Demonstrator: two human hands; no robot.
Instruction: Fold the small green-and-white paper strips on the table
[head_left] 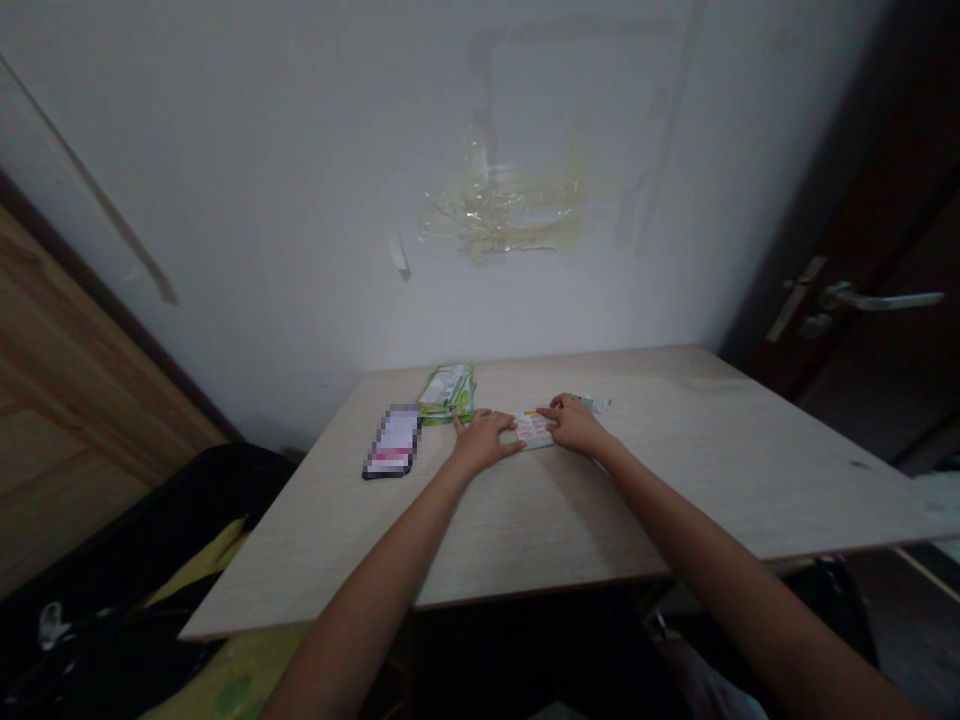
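A small white packet (pixel 533 430) with coloured print lies on the table between my hands. My left hand (pixel 482 440) has its thumb and forefinger on the packet's left edge, while its outer fingers spread toward a stack of green and white packets (pixel 447 393). At the packet's right end, my right hand (pixel 574 426) is closed with finger and thumb on it; its other fingers are partly hidden. Just beyond the right hand, another light packet (pixel 598 404) shows, partly covered by that hand.
A phone (pixel 394 441) with a lit, blurred screen lies left of the stack. The pale wooden table (pixel 525 540) meets a white wall (pixel 300 200) with peeling tape (pixel 517 215). A dark door with a metal handle (pixel 885 300) stands at right. A black bag (pixel 202 500) is at left.
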